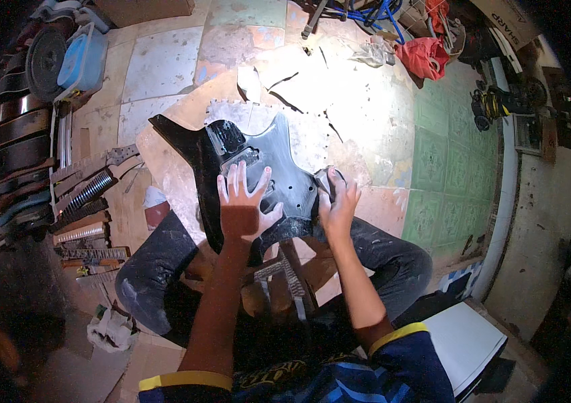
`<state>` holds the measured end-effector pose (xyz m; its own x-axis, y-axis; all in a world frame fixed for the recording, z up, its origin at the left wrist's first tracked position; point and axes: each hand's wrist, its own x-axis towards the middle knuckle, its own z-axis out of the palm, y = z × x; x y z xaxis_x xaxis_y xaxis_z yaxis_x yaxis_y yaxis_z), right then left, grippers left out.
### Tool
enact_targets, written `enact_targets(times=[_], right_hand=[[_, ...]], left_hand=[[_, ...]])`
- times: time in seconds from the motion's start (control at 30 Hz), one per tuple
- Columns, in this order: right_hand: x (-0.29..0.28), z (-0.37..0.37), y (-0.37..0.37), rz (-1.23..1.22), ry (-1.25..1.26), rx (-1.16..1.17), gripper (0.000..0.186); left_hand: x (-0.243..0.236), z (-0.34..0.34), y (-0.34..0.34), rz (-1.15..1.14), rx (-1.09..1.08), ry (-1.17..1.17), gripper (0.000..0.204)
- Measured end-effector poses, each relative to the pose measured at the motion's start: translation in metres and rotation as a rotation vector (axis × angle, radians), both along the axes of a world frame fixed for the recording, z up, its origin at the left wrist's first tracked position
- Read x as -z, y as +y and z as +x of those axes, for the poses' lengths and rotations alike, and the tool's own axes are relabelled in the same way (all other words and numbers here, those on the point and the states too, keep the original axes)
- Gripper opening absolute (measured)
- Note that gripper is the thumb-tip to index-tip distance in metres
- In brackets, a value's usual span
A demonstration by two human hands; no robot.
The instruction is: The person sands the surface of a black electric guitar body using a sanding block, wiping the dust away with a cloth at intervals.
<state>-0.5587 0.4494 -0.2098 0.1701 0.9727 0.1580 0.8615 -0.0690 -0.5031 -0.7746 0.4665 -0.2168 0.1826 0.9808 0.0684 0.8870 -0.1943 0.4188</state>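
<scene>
A black guitar body [295, 148], streaked with grey-white dust and marked by cavities and several small holes, lies in front of me on a pale board [171, 188] between my bent legs. My left hand [242, 195] rests spread on its middle, fingers apart over the cavity area. At the body's right edge, my right hand [336, 201] grips a small dark block [322, 181], mostly covered by my fingers and thumb, against that edge. Both hands look dusted with white.
Guitar bodies [13, 148], a blue plastic tub [80, 60] and necks [80, 191] line the left. Blue cables [366, 13], a red bag [423, 57] and a black-and-yellow tool [487, 107] lie at the back and right. A white panel [457, 342] sits at lower right.
</scene>
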Motion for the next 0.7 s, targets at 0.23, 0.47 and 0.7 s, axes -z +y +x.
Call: enact_targets(times=[0.23,0.47,0.7], right_hand=[[0.016,-0.001,-0.037,-0.049,0.047,-0.022,0.039],[0.031,-0.001,-0.076,0.116,0.175,-0.124,0.044],[0.051,0.01,-0.057,0.028,0.239,-0.014,0.043]], left_hand=[[-0.003,-0.004,0.002,-0.028,-0.001,0.029,0.087],[-0.002,-0.001,0.002,-0.018,0.005,0.021,0.087],[-0.002,0.0,0.004,0.01,0.008,0.022,0.086]])
